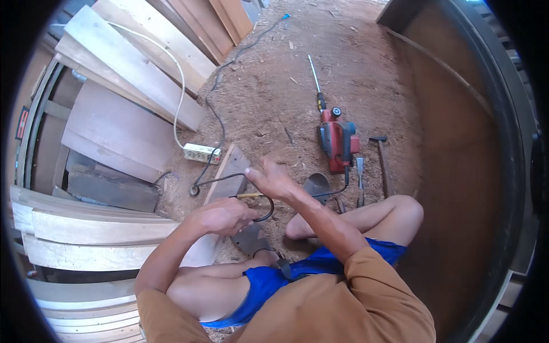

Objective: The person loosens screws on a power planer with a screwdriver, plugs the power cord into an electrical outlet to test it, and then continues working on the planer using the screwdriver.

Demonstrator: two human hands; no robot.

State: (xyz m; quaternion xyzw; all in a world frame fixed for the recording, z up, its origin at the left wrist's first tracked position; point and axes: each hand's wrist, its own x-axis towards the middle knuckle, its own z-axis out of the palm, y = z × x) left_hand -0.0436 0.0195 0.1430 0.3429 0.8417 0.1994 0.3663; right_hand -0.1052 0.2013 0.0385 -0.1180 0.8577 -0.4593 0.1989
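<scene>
Bent over the lap, my left hand [225, 216] is closed on the dark cable [269, 212], which loops between both hands. My right hand [270, 178] is a little higher and to the right, its fingers pinching the same cable near the thumb. Below the hands a thin yellowish stick or handle [250, 195] shows beside a wooden board [229, 173] on the ground. The cable runs right to a red power tool [337, 140] and left past a white power strip [201, 154].
A screwdriver [317, 86] lies above the power tool. A chisel [360, 177] and a hammer [383, 166] are at its right. Stacked planks [103, 234] fill the left side. A large dark-framed brown panel [457, 171] stands on the right.
</scene>
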